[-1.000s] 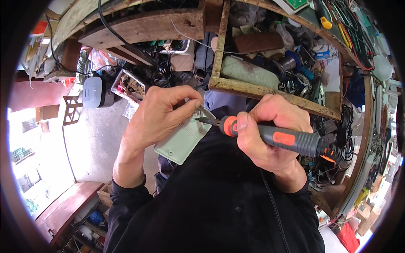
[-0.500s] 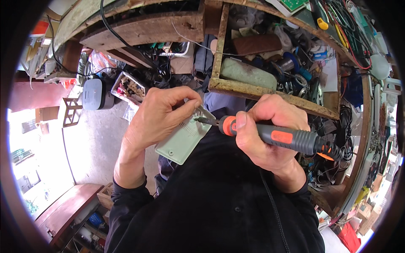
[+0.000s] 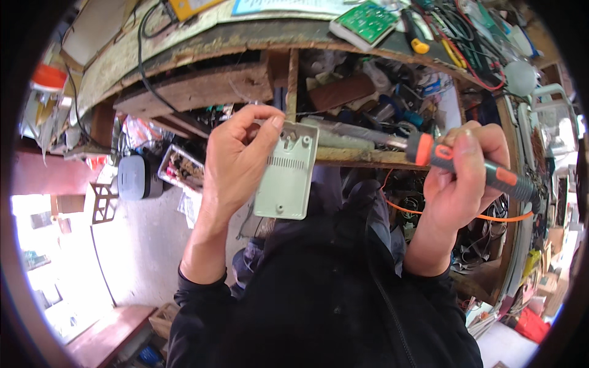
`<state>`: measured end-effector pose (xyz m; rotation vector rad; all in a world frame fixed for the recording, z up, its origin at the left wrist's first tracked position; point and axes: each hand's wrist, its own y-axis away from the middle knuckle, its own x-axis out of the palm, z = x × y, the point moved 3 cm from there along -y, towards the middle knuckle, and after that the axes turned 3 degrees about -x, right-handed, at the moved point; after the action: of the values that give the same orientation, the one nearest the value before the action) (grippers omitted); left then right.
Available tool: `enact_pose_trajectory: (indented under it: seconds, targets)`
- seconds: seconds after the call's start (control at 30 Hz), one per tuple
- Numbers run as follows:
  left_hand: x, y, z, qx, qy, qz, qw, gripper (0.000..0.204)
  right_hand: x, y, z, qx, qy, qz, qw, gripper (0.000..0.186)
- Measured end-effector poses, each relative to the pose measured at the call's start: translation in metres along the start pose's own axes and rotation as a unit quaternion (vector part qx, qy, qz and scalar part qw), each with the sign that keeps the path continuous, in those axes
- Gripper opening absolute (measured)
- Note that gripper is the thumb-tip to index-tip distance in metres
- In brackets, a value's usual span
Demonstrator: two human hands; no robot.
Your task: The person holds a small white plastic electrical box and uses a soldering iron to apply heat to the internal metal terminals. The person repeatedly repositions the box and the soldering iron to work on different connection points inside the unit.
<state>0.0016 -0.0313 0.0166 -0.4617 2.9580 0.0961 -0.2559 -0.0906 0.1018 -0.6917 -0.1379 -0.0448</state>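
Gripping a pale grey-green plastic shell just left of frame ctr: L hand, thumb + forefinger pinched at its upper-L corner. Shell's upright w/ a slight tilt, hollow face to camera, slots across its middle. R hand, R of ctr, is wrapped round the blk/orange handle of a soldering iron. Hands well apart from each other. Iron's shaft runs L toward shell's upper-R edge, blurred; can't tell if tip touches.

Edges: shell's R side + bottom edge stick out free of the fingers. Open gap b/w shell and R hand, below the shaft, w/ the person's dark clothing behind/under it. Wooden drawer, pulled out, has its front rail passing behind shaft, upper ctr to R; it's the nearest hard edge, just beyond the work. Orange cord loops below R hand.

Surface/room: workbench edge curves across top of frame; green circuit bd up there, upper R of ctr, yellow/blk-handled tool beside it. Drawer's crammed w/ odds + ends. Pale floor mid-L, w/ grey bin and a small box of bits near it. Bright light far L.
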Motion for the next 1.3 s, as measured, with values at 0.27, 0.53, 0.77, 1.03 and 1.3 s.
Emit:
enact_pose_trajectory:
  seconds: [0.27,0.53,0.77,1.03,1.3]
  targets:
    - [0.06,-0.033,-0.002,0.016,0.134,-0.002,0.991,0.027,-0.032,-0.005,0.013,-0.037,0.031,-0.072,0.996,0.011]
    - [0.089,-0.023,-0.014,-0.084,0.328,0.077,0.938,0.039,-0.039,0.048,-0.003,-0.161,0.197,0.099,0.962,0.038]
    - [0.102,-0.002,-0.025,-0.097,0.351,0.103,0.925,0.045,-0.033,0.054,-0.017,-0.171,0.35,0.155,0.908,0.057]
    - [0.071,-0.011,-0.016,0.049,0.126,0.165,0.977,0.086,-0.055,0.047,-0.045,-0.021,0.074,0.127,0.989,0.052]
    - [0.07,-0.02,-0.014,0.13,0.016,0.198,0.971,0.08,-0.064,0.046,-0.056,0.014,0.033,0.185,0.982,0.053]
